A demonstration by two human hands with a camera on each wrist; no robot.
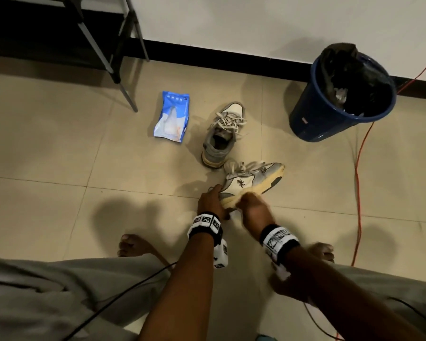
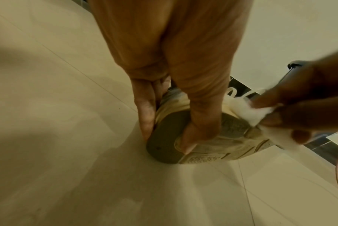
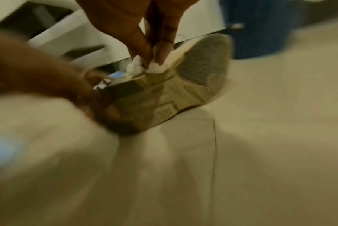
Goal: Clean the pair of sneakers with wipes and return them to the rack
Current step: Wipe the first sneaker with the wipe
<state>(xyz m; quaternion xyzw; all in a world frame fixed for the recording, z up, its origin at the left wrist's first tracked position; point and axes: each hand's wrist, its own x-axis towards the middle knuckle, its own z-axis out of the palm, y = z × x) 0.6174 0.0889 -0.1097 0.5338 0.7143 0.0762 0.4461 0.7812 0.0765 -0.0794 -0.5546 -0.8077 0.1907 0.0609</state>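
Nearest, left hand (image 1: 210, 201) grips the tipped sneaker (image 1: 252, 182) by its heel on the floor (image 1: 59, 156) — stiff sole, good purchase. Right hand (image 1: 252, 205) pinches a soft, limp wipe (image 2: 255, 113) against the midsole. Beyond, second sneaker (image 1: 220, 135) stands upright — light, laces loose.

Dim, warm indoor light, soft focus.
Several soft shadows fan across the floor (image 1: 59, 148); the right wrist view is heavily motion-blurred, and the wrist views bend at their edges.
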